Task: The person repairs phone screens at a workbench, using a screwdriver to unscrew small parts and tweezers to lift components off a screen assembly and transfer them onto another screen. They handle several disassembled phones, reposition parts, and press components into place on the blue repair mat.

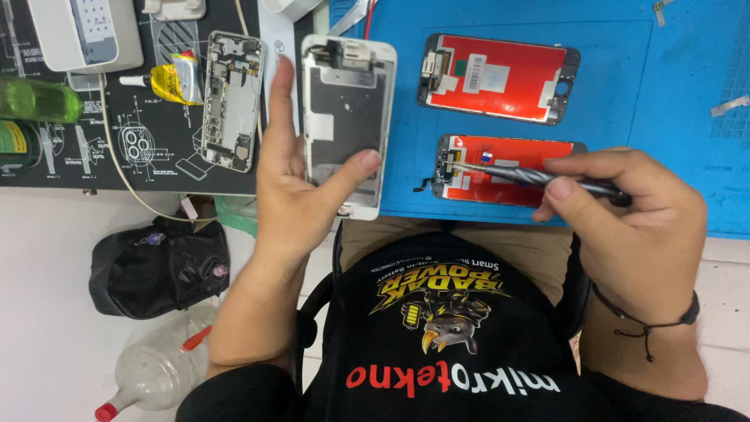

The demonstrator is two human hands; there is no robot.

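A yellow glue tube [173, 80] lies beside an opened phone body [230, 100]; a black bag [158, 266] sits below.

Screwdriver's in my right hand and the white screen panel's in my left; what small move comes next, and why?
Probably swing the screwdriver tip left to the white screen panel. The right hand has it hovering over the lower red-backed panel, while the left hand holds the white one tilted up, its metal back exposed.

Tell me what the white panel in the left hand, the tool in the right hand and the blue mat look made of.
White-framed phone screen panel: bare grey metal backplate, matt, probably steel. Slim grey screwdriver: shiny metal shaft, with highlights. Blue work mat: smooth matt sheet with moulded ridges, likely silicone or rubber.
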